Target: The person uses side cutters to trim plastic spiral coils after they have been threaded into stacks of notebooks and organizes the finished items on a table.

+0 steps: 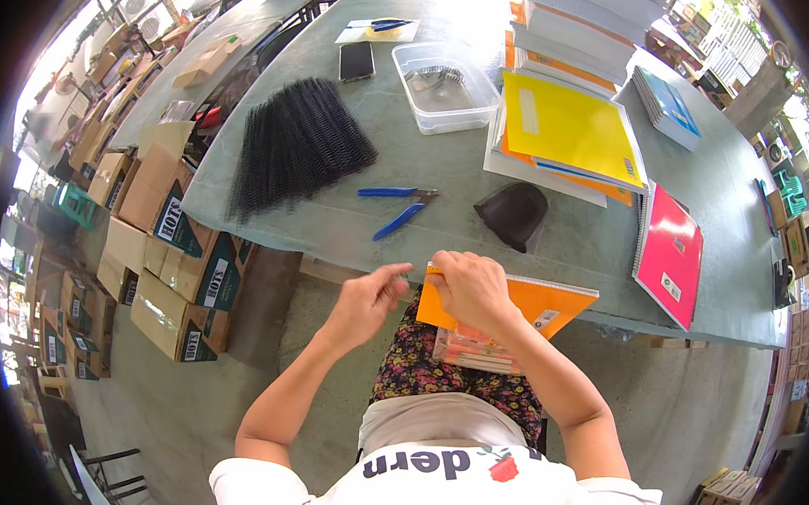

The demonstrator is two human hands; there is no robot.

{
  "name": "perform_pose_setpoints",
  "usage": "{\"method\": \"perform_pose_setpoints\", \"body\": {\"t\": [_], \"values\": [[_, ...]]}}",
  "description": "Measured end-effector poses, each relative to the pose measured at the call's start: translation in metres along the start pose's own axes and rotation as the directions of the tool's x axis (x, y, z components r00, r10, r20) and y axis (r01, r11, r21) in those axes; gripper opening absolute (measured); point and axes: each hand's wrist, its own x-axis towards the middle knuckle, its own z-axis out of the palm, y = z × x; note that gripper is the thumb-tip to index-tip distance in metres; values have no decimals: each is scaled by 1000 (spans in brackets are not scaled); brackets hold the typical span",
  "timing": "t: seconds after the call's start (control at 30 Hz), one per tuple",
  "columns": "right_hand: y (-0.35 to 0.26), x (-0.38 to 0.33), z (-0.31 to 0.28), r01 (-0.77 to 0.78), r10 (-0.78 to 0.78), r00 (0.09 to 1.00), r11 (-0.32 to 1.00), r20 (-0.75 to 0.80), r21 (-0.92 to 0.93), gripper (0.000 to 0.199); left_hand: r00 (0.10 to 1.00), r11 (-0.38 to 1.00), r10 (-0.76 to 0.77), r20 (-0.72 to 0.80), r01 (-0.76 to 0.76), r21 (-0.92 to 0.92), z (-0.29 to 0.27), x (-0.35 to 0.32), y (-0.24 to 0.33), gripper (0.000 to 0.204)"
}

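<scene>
- We've our R hand [469,286] closed on 1 orange notebook [556,305], ctr of frame, gripping near its upper L corner.
- Our L hand [362,304], just L of that corner, is half curled, thumb near index; can't tell if it holds anything.
- Upper ctr, on tbl [331,233], we count 1 pr blue-handled cutters [399,221], 1 dark curved pc [514,213], 1 clear tub [455,121], 1 phone [356,61].
- Upper L of ctr: 1 bunch black coils [300,135], too many to count.
- Upper R: 1 yellow notebook [570,123] atop a pile; mid R: 1 red notebook [671,259].
</scene>
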Motion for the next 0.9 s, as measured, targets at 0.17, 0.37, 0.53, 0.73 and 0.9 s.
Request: {"method": "perform_pose_setpoints", "body": {"t": [0.17,0.37,0.53,0.73,0.9], "values": [[-3,3,4,-89,85,987,996,-135,-25,22,930,985,-72,-360,8,-175,15,5,19,21],[6,-1,6,-77,107,981,980,-163,182,13,922,996,95,-377,-89,33,26,15,16,17],[4,-3,-2,-55,103,979,965,-179,257,13,921,995,44,-386,-7,97,26,19,10,22],[1,-4,-4,-56,97,986,959,-134,277,12,903,984,152,-403,-102,144,25,21,12,21],[5,-3,-3,-70,119,980,957,-160,283,12,889,969,224,-400,-159,188,21,19,11,19]]}}
